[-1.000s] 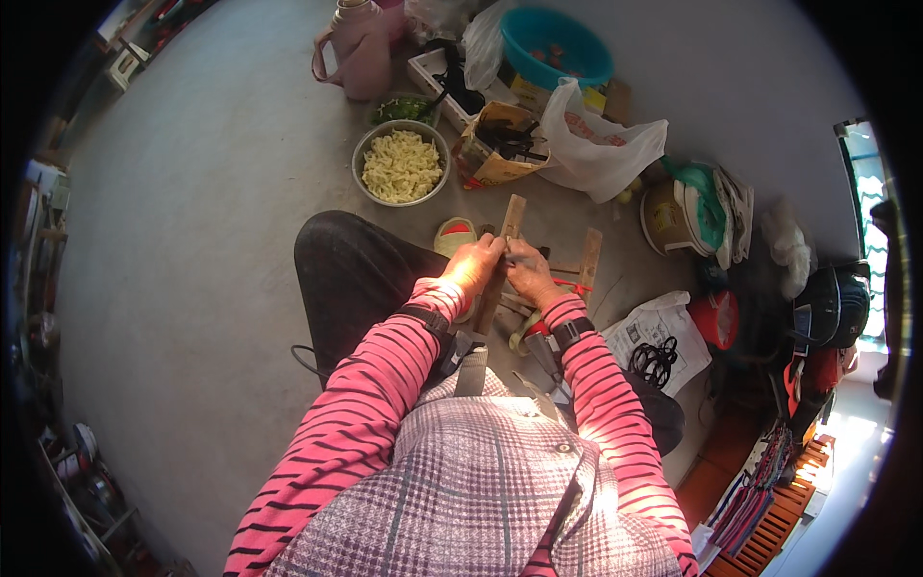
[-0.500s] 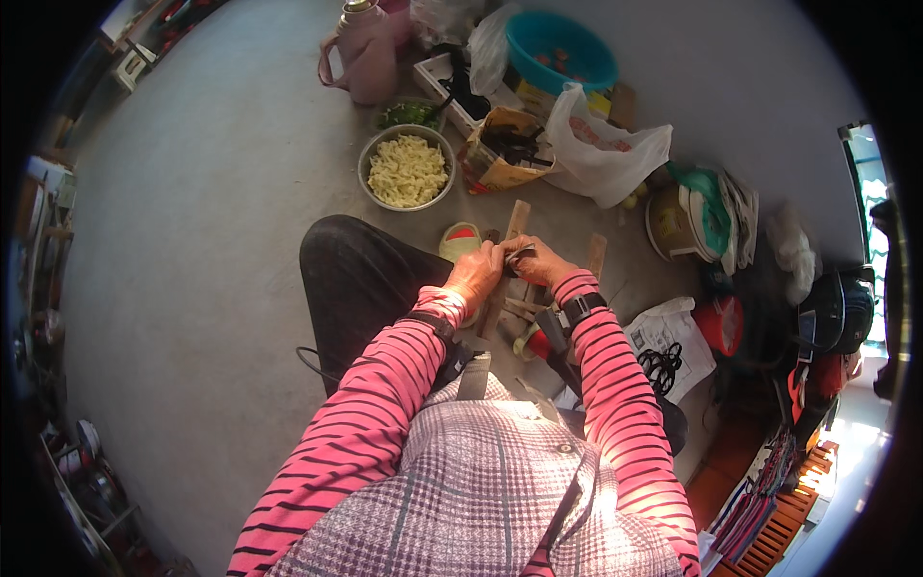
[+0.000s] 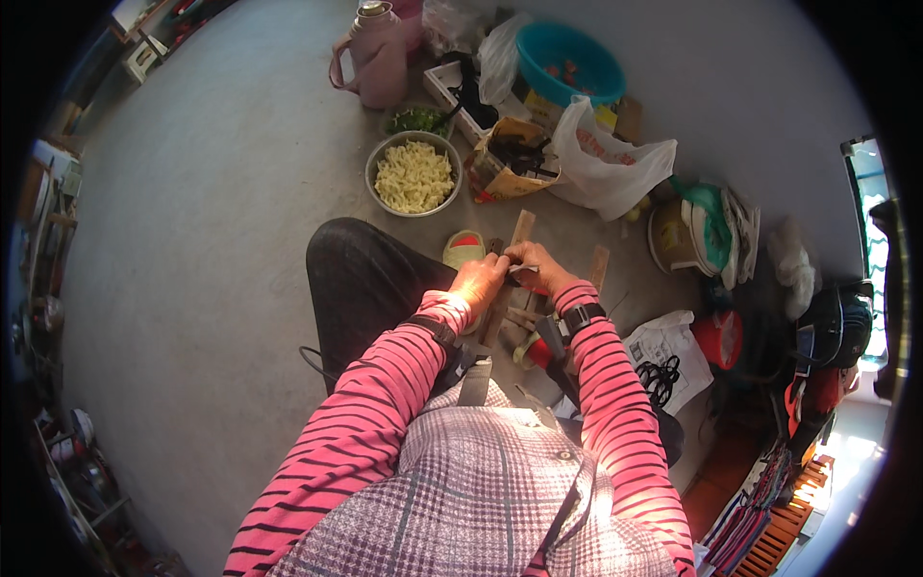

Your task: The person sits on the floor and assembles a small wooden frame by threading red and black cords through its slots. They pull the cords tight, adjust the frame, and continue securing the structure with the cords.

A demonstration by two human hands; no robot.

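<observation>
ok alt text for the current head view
A person's left hand and right hand meet over a wooden bar, the right holding a small, unclear dark item. Beyond are a bowl of pale shreds, a white plastic bag and a blue basin.

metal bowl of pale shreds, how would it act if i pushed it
The metal bowl looks stiff, its round rim holding shape. Being wide and low, it would probably slide along the floor rather than tip. The heaped pale shreds may shift or spill if jolted.
</observation>
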